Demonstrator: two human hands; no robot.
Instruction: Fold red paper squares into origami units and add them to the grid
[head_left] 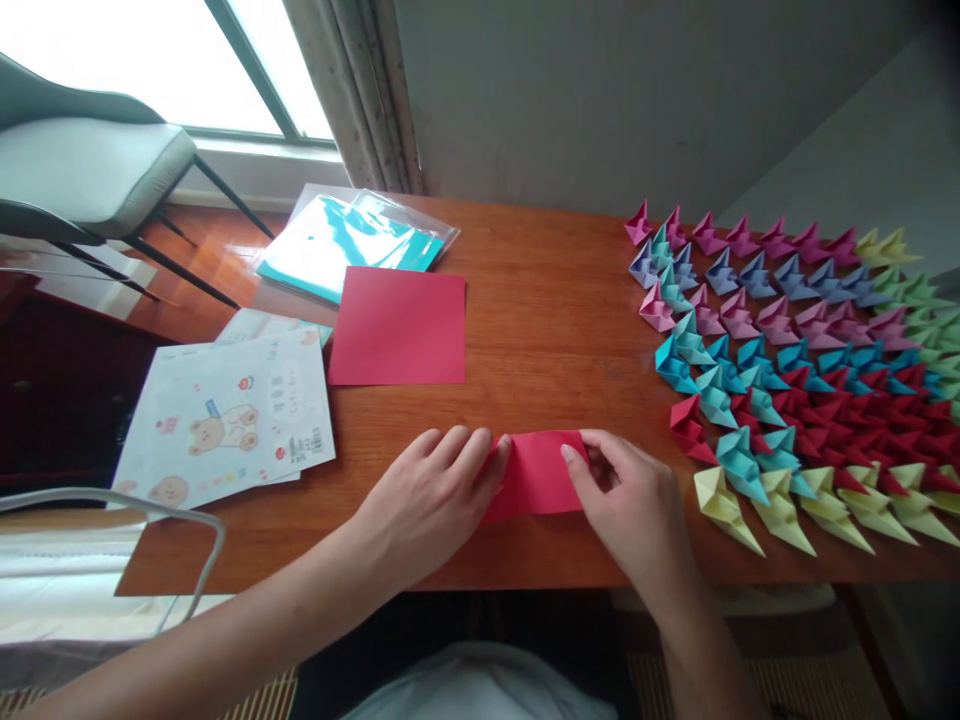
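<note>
A folded sheet of red paper [536, 472] lies between my hands near the front edge of the wooden table [547, 340]. My left hand [442, 490] has its fingers closed on the paper's left end and covers part of it. At the upper right corner my right hand [626, 490] pinches the paper, thumb on top and fingers behind. Beyond my left hand is a flat square of red paper [401, 325], apart from both hands.
Rows of folded paper figures [825, 420] in many colours fill the table's right side. Teal paper packs [345, 245] in clear plastic lie at the back left, bear-print sheets [232, 410] nearer. A grey chair [97, 165] stands by the window.
</note>
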